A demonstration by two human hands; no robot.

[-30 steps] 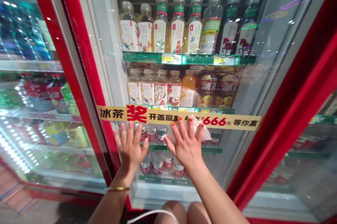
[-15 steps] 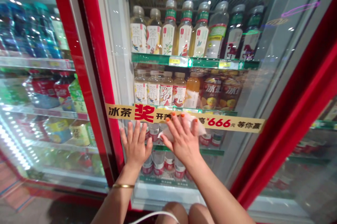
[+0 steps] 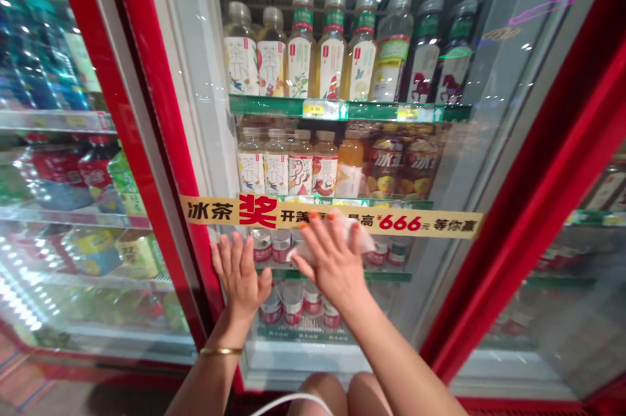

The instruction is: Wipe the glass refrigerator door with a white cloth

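Before me is the glass door of a drinks fridge, with a yellow banner sticker (image 3: 454, 223) across it. My right hand (image 3: 337, 266) lies against the glass, fingers spread, pressing a white tissue (image 3: 360, 241) under the palm and fingers. Its fingertips overlap the middle of the sticker and hide some of its characters. My left hand (image 3: 242, 276) holds nothing; its fingers are stretched out at the glass near the red door frame (image 3: 169, 142), just below the sticker's left part. A gold bangle (image 3: 221, 351) circles the left wrist.
Behind the glass, several drink bottles (image 3: 332, 54) line green-edged shelves (image 3: 274, 106). Another fridge of bottles (image 3: 92, 175) stands left, and a further glass door (image 3: 552, 312) is at right. My knees (image 3: 320, 393) and a white cord (image 3: 293, 398) show at the bottom.
The view has shifted, so the fridge sits a little further left in the picture. My right hand has slid slightly right along the sticker with the tissue; the left is slightly lower against the glass.
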